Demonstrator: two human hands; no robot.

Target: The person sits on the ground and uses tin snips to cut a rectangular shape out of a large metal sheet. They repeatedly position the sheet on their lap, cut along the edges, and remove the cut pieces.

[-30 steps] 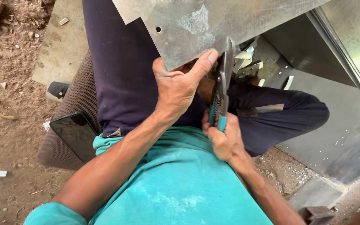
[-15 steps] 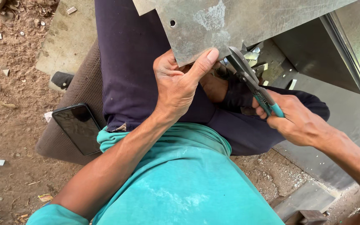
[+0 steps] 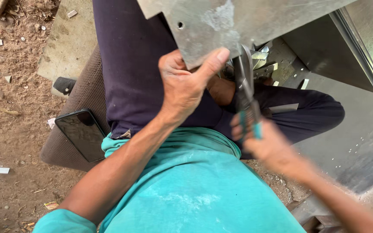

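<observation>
The left hand (image 3: 182,88) pinches the lower edge of a grey metal sheet (image 3: 221,23), thumb on top, holding it above the lap. The right hand (image 3: 264,142) — blurred — is closed around the teal handles of tin snips (image 3: 246,92), blades at the sheet's edge. A black phone (image 3: 80,133) lies on the brown cushion (image 3: 78,99) beside the thigh.

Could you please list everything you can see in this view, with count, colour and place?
metal sheet: one, grey, top centre, edge pinched by the left hand
snips: one, dark blades, teal handles, at the sheet's lower edge
metal offcuts: several, grey, right of the snips
phone: one, black, on the cushion at left
cushion: one, brown mesh, under the person
concrete slab: one, grey, top left
left hand: grip on the sheet
right hand: blurred, grip on the snips' handles
</observation>
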